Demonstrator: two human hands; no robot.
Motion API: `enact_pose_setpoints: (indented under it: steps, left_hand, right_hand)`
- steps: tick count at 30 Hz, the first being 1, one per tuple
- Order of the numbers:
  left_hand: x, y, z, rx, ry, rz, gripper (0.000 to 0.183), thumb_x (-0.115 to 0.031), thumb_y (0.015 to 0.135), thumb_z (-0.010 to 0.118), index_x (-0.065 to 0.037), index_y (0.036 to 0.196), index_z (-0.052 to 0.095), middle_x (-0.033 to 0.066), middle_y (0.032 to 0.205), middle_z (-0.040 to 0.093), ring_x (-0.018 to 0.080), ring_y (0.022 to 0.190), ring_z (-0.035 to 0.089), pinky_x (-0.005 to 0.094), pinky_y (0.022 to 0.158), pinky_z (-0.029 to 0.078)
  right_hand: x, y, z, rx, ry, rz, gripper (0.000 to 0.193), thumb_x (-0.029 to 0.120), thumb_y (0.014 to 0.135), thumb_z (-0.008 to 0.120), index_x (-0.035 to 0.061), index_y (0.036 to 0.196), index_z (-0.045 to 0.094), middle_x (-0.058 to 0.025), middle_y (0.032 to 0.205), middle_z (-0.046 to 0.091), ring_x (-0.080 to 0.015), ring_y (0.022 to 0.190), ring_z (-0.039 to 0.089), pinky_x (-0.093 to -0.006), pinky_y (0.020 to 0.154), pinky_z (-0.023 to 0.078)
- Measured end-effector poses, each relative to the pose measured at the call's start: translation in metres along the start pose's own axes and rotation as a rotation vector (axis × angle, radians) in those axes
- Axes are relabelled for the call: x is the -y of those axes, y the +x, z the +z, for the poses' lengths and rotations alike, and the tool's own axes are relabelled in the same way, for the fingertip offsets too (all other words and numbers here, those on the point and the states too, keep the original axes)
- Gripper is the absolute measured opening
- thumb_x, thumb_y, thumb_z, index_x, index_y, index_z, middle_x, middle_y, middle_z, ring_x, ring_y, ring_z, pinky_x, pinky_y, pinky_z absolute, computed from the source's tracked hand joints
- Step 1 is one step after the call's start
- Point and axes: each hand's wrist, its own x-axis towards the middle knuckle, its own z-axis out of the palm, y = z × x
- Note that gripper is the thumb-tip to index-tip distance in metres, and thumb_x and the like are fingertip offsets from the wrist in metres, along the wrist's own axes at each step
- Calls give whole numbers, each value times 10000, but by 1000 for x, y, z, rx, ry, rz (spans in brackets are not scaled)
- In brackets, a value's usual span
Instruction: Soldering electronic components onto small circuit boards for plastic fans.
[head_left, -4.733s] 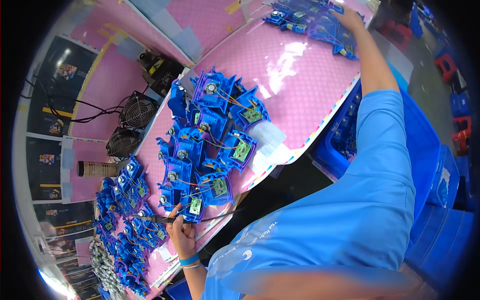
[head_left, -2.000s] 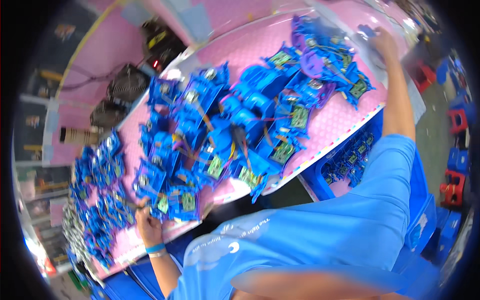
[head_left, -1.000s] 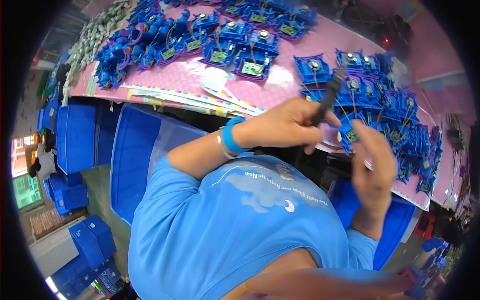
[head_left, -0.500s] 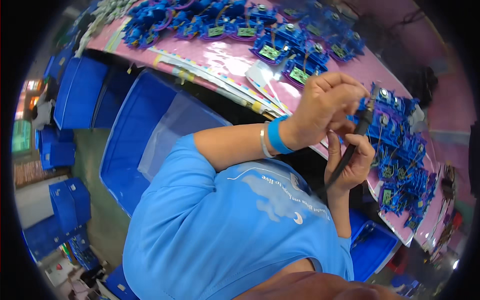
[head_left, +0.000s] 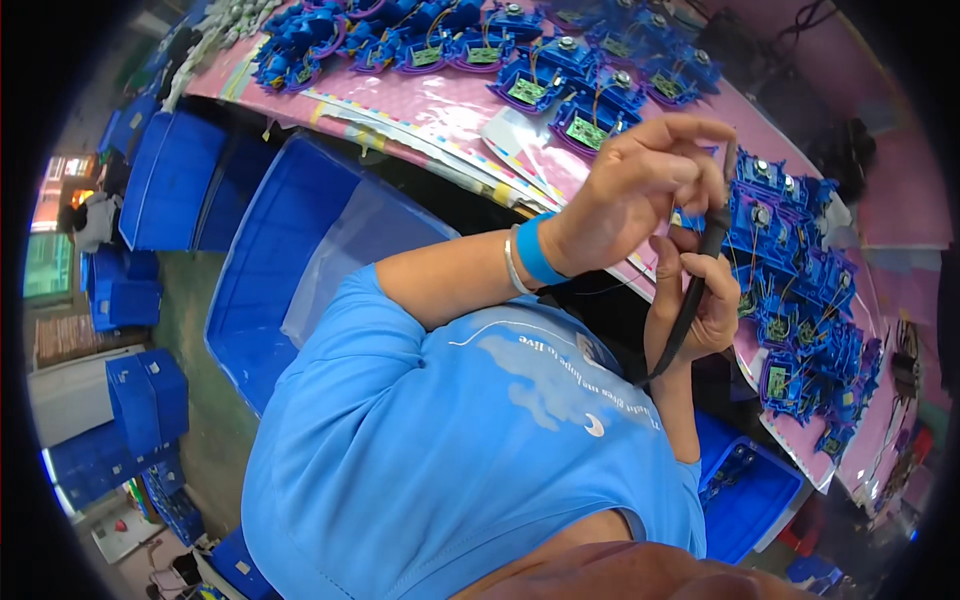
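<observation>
A black soldering iron [head_left: 684, 318], or a pen-shaped tool much like one, slants up through my right hand [head_left: 712, 305]. The fingers are closed round its handle, and a cord trails from its lower end toward my shirt. Just above and to the left is my left hand [head_left: 640, 180], with a blue band on its wrist. Its fingers bend in close to the tool's upper end. Whatever they pinch is hidden or too small to make out. Past both hands lie blue plastic housings [head_left: 765, 220] with wires and green circuit boards [head_left: 585, 132].
The pink-covered table [head_left: 440, 120] curves round in front of me, with many more blue housings along its far side. White sheets [head_left: 510, 135] lie near its edge. A large blue bin [head_left: 260, 300] stands at my left, another blue bin [head_left: 755, 510] at my right. Stacked blue crates [head_left: 170, 180] are farther left.
Both hands have shifted slightly left in view. My left index finger has risen and straightened somewhat over the tool's upper end. My right hand still grips the soldering iron, now held a little more upright.
</observation>
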Motion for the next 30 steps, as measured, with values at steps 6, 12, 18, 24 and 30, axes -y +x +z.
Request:
enact_pose_setpoints:
  steps: [6, 12, 18, 24, 30]
  left_hand:
    - [-50, 42, -104, -134, 1413, 353, 284, -206, 843, 711, -113, 1109, 741, 102, 1043, 725, 226, 995, 643, 385, 923, 520]
    - [-58, 63, -175, 266, 2029, 287, 313, -234, 806, 690, -154, 1098, 766, 110, 1029, 719, 305, 982, 642, 411, 935, 519]
    - [-58, 81, -159, 444, 1909, -7, 296, -285, 822, 697, -117, 1050, 779, 140, 984, 737, 300, 910, 697, 384, 862, 554]
    - [-58, 89, -137, 538, 1843, 7, 185, -186, 752, 748, -25, 840, 768, 195, 820, 711, 357, 736, 690, 438, 708, 551]
    - [-72, 81, -125, 513, 1744, -80, 136, -114, 754, 743, 3, 821, 759, 209, 783, 710, 360, 733, 694, 432, 704, 548]
  right_hand:
    - [5, 1, -29, -139, -16, -45, 444, -142, 835, 751, 67, 1118, 479, -259, 986, 677, -252, 817, 714, -335, 735, 607]
    - [8, -1, -37, -179, -22, -73, 420, -139, 844, 744, 59, 1109, 486, -271, 990, 670, -255, 815, 712, -337, 714, 604]
    - [6, -2, -36, -133, -7, -67, 424, -137, 845, 746, 61, 1125, 497, -262, 984, 672, -241, 794, 704, -325, 688, 595]
    - [5, -4, -35, -129, -33, -52, 406, -137, 846, 745, 56, 1112, 507, -261, 975, 678, -230, 788, 704, -313, 679, 591]
    - [11, -5, -31, -121, -36, -29, 395, -142, 842, 742, 50, 1095, 507, -259, 961, 679, -247, 802, 715, -331, 696, 613]
